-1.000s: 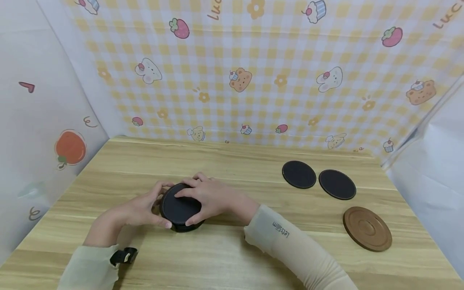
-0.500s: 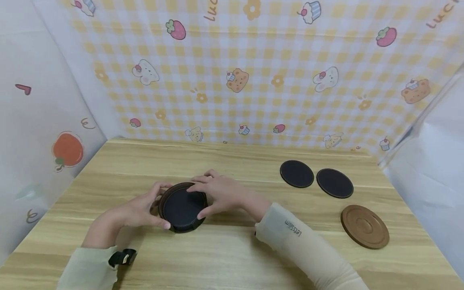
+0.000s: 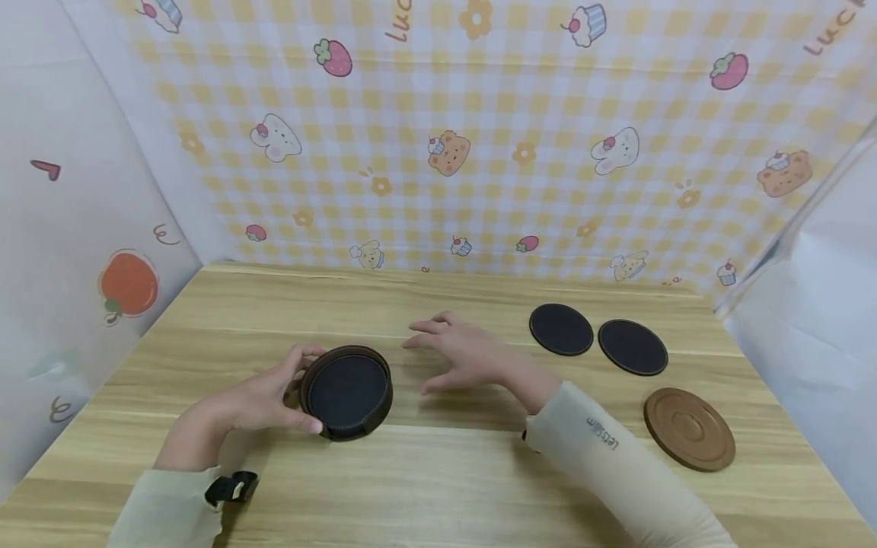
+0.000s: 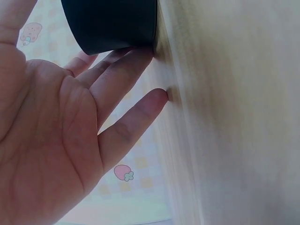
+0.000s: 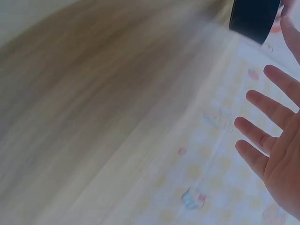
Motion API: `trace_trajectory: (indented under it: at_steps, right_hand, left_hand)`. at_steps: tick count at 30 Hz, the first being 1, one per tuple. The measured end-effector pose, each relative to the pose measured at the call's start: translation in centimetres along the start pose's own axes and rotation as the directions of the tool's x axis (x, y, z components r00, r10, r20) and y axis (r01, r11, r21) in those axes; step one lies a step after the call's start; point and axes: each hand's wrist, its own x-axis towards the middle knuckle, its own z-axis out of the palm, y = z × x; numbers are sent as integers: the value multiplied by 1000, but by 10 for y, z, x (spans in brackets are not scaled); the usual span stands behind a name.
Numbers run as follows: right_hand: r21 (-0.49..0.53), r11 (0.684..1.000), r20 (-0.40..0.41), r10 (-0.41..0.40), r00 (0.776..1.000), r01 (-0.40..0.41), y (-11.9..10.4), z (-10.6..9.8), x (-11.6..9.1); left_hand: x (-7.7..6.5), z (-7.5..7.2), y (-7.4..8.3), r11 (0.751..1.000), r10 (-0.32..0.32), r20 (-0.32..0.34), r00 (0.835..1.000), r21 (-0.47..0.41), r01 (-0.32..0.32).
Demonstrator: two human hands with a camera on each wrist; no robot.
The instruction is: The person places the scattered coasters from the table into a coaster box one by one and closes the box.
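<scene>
A round dark coaster holder (image 3: pixel 386 403) with a brown inner wall and a notch in its front rim stands on the table, left of the middle. Inside it lies a black stitched coaster (image 3: pixel 348 392). My left hand (image 3: pixel 256 399) holds the holder from the left, thumb near the front and fingers round the back. In the left wrist view, fingertips reach the outer wall of the holder (image 4: pixel 112 26). My right hand (image 3: pixel 469 354) hovers to the right of the holder, fingers spread and holding nothing. The right wrist view shows that hand (image 5: pixel 283 159) apart from the holder.
Two black round coasters (image 3: pixel 561 329) (image 3: pixel 633 347) lie side by side at the back right of the wooden table (image 3: pixel 425 487). A brown round lid-like disc (image 3: pixel 689 428) with a raised centre lies nearer the front right. A checked cloth (image 3: pixel 384 99) hangs behind.
The black coaster has gone from the holder's top down inside its rim. My right hand has let go and moved away to the right. The left hand has stayed at the holder.
</scene>
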Motion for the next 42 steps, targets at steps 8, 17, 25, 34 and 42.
trace_trajectory:
  at_steps: [8, 17, 25, 34, 42]
  right_hand:
    - [5, 998, -31, 61, 998, -61, 29, -4, -34]
    - [-17, 989, -64, 148, 987, -149, 56, -12, -69]
    - [-2, 973, -115, 227, 967, -229, 83, -17, -99]
    - [55, 946, -112, 324, 939, -320, 111, -19, -116]
    - [77, 918, -80, 394, 915, -389, 128, -19, -122]
  left_hand:
    - [0, -1, 0, 1000, -5, 2, 1000, 3, 5]
    - [0, -1, -2, 1000, 15, 3, 1000, 5, -15]
    - [0, 0, -2, 1000, 23, 3, 1000, -5, -23]
    - [-2, 0, -3, 1000, 19, -4, 1000, 7, -19]
    - [-2, 0, -3, 999, 36, -6, 999, -1, -36]
